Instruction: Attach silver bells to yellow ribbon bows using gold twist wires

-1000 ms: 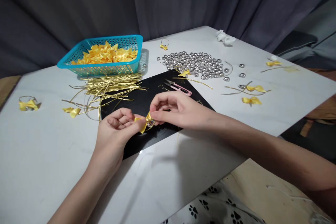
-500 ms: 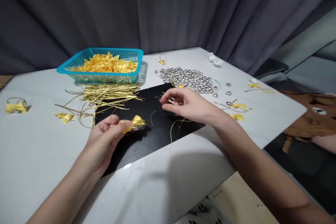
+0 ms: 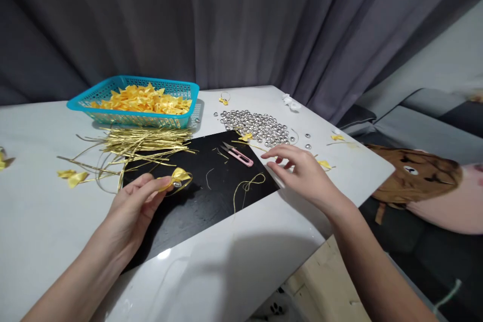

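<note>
Between the thumb and fingers of my left hand [image 3: 138,198] is a yellow ribbon bow [image 3: 180,176] with a small silver bell-like bead and a loop of gold cord. It is held over the left part of a black mat [image 3: 188,226]. My right hand [image 3: 298,168] hovers past the mat's right edge, fingers apart and nothing seen in them. Pink thread snips [image 3: 238,155] lie on the mat, left of that hand. A thin looped gold thread [image 3: 247,183] and short cord scraps rest near the snips.
Behind the mat stands a blue basket [image 3: 132,118] full of yellow bows. Gold cord pieces [image 3: 147,141] lie before it. Silver beads [image 3: 256,126] are piled at the back right. A brown bear-faced bag [image 3: 411,171] sits beyond the white table's [image 3: 211,271] right edge.
My right hand has moved right, off the snips, which now show fully on the mat. My left hand keeps hold of the bow. The view has turned somewhat to the right.
</note>
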The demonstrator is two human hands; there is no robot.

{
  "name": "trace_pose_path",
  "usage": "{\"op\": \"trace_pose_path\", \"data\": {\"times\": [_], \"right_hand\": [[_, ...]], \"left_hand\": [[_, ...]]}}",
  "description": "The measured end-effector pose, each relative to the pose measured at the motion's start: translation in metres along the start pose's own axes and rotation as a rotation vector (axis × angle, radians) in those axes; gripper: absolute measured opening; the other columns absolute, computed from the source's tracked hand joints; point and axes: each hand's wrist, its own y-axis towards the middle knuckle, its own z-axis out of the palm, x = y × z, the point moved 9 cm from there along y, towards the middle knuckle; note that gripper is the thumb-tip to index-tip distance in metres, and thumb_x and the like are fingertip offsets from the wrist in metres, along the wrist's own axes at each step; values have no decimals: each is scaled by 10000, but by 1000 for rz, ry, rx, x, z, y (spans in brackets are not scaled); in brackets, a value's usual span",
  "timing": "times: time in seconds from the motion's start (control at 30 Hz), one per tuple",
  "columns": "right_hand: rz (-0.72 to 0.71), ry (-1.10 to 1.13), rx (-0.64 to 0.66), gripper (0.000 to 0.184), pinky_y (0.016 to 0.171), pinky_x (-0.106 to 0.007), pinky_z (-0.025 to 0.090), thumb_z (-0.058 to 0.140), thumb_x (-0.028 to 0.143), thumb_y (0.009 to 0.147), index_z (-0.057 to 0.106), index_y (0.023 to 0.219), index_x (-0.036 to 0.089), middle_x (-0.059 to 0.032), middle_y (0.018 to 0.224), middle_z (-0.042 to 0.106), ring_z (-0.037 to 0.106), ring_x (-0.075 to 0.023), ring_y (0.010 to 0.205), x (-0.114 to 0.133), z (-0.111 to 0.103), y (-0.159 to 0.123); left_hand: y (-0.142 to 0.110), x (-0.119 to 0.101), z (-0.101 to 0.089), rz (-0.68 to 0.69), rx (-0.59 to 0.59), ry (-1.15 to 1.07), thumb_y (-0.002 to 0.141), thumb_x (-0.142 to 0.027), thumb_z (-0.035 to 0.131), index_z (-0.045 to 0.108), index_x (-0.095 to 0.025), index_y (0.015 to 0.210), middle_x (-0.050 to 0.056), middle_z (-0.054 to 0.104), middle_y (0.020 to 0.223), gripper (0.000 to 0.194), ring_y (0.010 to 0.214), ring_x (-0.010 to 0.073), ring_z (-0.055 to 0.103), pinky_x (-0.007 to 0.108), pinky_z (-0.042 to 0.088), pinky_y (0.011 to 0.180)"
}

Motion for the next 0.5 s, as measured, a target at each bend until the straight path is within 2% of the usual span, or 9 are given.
{"op": "trace_pose_path", "data": {"times": [0.1, 0.17, 0.27, 0.33, 0.37, 0.4, 0.5], "right_hand": [[108, -58, 18, 189, 649, -291, 453, 501, 202, 848, 663, 934, 157, -71, 970, 645, 570, -142, 721, -22, 3, -12], [108, -70, 67, 198, 667, -302, 467, 504, 207, 853, 661, 963, 161, -72, 979, 644, 572, -139, 710, -22, 10, -15], [-72, -49, 123, 233, 844, -343, 467, 520, 222, 865, 647, 1057, 183, -86, 1086, 617, 567, -186, 971, 7, 22, -21], [-244, -15, 238, 278, 961, -367, 420, 524, 262, 880, 626, 1133, 209, -81, 1197, 577, 495, -201, 1132, 34, 37, -32], [-298, 10, 296, 289, 975, -360, 416, 508, 275, 893, 618, 1154, 218, -72, 1224, 568, 484, -194, 1147, 44, 45, -39], [-319, 17, 340, 296, 982, -359, 415, 474, 280, 912, 615, 1165, 222, -66, 1242, 563, 480, -190, 1153, 51, 52, -45], [-306, -32, 353, 338, 1020, -405, 391, 400, 254, 939, 600, 1207, 204, -80, 1309, 532, 458, -211, 1206, 57, 62, -62]], "left_hand": [[3, 5, 0, -27, 39, 11, 513, -71, 772, 417, -174, 499, -97, 471, 488, 370, 524, 37, 580, 54, 499, 543], [4, 6, 0, -29, 53, 19, 498, -76, 786, 393, -177, 487, -97, 453, 477, 405, 517, 40, 570, 59, 501, 532], [1, 3, 1, -4, 50, 20, 502, -86, 789, 376, -177, 474, -100, 433, 471, 424, 500, 30, 544, 50, 499, 529], [-2, 3, 2, -3, 40, 19, 498, -78, 786, 384, -175, 473, -101, 439, 473, 415, 502, 26, 542, 42, 499, 536], [-3, 3, 3, -9, 35, 18, 492, -72, 786, 392, -174, 475, -102, 446, 475, 407, 504, 25, 546, 40, 498, 537], [-5, 3, 4, -14, 29, 17, 484, -64, 785, 401, -174, 479, -104, 451, 476, 400, 505, 25, 550, 39, 497, 535], [-7, 4, 6, -12, 28, 24, 471, -55, 781, 396, -178, 479, -110, 440, 466, 404, 503, 27, 556, 40, 499, 548]]}}
